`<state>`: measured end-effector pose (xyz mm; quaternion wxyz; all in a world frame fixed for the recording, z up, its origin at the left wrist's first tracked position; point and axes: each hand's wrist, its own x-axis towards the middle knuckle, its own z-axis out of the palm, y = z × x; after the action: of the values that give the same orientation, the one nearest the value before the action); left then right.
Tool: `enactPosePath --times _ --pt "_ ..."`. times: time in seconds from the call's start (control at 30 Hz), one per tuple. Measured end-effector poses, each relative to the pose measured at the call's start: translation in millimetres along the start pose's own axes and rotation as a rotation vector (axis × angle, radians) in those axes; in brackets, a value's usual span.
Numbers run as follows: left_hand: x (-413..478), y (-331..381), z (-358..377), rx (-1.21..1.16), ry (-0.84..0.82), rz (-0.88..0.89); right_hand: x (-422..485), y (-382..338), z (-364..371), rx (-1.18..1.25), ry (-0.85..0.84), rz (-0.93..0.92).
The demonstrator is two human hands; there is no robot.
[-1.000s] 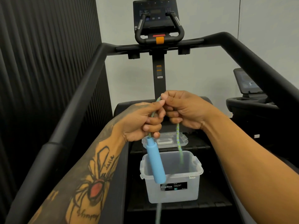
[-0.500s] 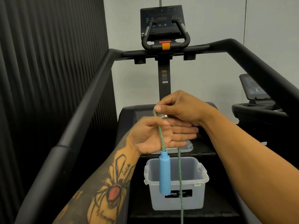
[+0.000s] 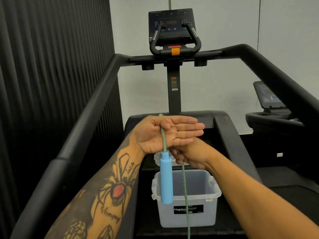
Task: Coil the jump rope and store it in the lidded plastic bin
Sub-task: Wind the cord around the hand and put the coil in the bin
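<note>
We stand on a black stair-climbing machine (image 3: 174, 94) in a room with a pale wall ahead and a dark ribbed wall (image 3: 51, 66) on the left; its console (image 3: 171, 25) rises at the far end between two thick black handrails (image 3: 89, 118), and the screen of a second machine (image 3: 267, 95) shows at the right edge.

On the near step of the machine sits the clear plastic bin (image 3: 186, 216), uncovered, with a black label reading "Megabox" on its near wall. Its clear lid (image 3: 158, 160) lies on the next step, just beyond the bin's far rim and mostly hidden by our hands.

Our left hand (image 3: 165, 131) is held flat above the bin, palm facing us and fingers straight, pointing right. The jump rope (image 3: 163, 138), a braided blue-green cord, drapes over the top edge of that hand near the thumb and runs down across the palm; the hand is spread out, not clenched around it. The rope's light blue handle (image 3: 166, 180) hangs upright just below the heel of the palm, in front of the bin's near-left corner.

Our right hand (image 3: 188, 156) sits just below and behind the left hand, fingers curled around a second length of the rope, which drops from it across the bin's opening and front wall and leaves the picture at the bottom edge. How firmly those fingers pinch we cannot tell.
</note>
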<state>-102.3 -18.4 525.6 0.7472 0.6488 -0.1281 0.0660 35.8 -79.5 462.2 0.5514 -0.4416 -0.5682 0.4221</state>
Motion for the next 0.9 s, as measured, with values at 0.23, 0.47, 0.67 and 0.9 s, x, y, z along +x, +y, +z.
enactPosePath --times 0.23,0.47,0.67,0.9 --pt "3 1 -17 0.052 0.039 -0.062 -32 9 15 -0.469 -0.082 -0.08" --pt "5 -4 -35 0.083 0.054 -0.11 -56 -41 32 -1.071 -0.041 -0.192" --pt "5 -12 -35 0.039 0.089 -0.157 -52 -96 33 -1.058 0.04 -0.283" --pt "3 -9 -28 -0.054 -0.087 -0.221 -6 -124 0 -1.01 0.071 -0.362"
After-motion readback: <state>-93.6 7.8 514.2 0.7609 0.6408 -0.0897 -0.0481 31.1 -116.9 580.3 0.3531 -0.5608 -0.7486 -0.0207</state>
